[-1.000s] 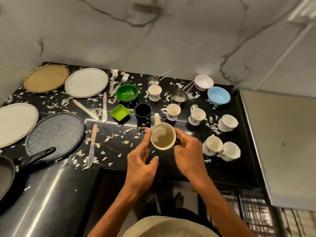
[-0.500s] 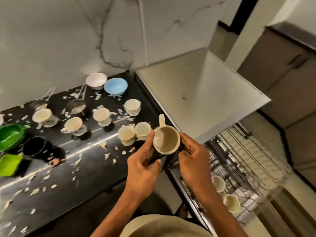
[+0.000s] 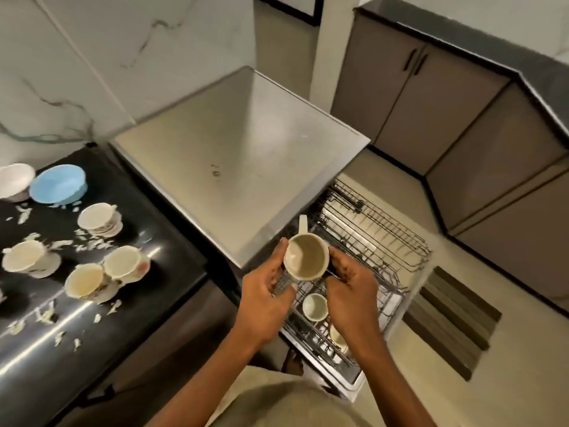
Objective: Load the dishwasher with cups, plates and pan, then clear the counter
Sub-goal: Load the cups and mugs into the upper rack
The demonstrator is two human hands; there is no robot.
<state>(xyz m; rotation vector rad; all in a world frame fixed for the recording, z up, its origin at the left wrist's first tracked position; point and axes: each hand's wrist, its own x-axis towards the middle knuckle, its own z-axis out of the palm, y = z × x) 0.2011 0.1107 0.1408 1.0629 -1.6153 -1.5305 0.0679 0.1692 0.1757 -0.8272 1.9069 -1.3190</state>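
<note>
Far left counter: a white bowl [image 3: 14, 181] cut by the frame edge, with a blue bowl [image 3: 58, 184] touching it on its right, both at the back of the black counter [image 3: 172, 257].
Counter cups: four cream cups stand upright on saucers, one [image 3: 98, 215] nearest the bowls, one [image 3: 23, 255] at the left, and a pair touching each other, [image 3: 83, 280] and [image 3: 123, 261], near the front edge.
Scraps: pale torn bits [image 3: 46, 315] lie scattered over the counter between and in front of the cups.
Writing: none readable on any cup, bowl or appliance; the cup patterns are too blurred to tell.
Steel top: the flat grey dishwasher top [image 3: 240, 155] sits just right of the counter, with a small smudge near its middle.
Left hand [image 3: 264, 303]: fingers curled against the left side of the mug, thumb low under it.
Mug [image 3: 305, 257]: cream, upright, mouth towards the camera, handle pointing away towards the steel top, held between both hands above the front corner of the dishwasher and the pulled-out rack.
Right hand [image 3: 351, 291]: fingers curled round the mug's right side.
Rack [image 3: 385, 241]: wire baskets drawn out over the floor; below the hands one cup [image 3: 314, 307] sits mouth-up in the lower basket, and another cup [image 3: 338, 335] shows partly behind the right wrist.
Right side: a striped mat [image 3: 452, 322] on the floor, brown cabinets [image 3: 431, 97] beyond.
</note>
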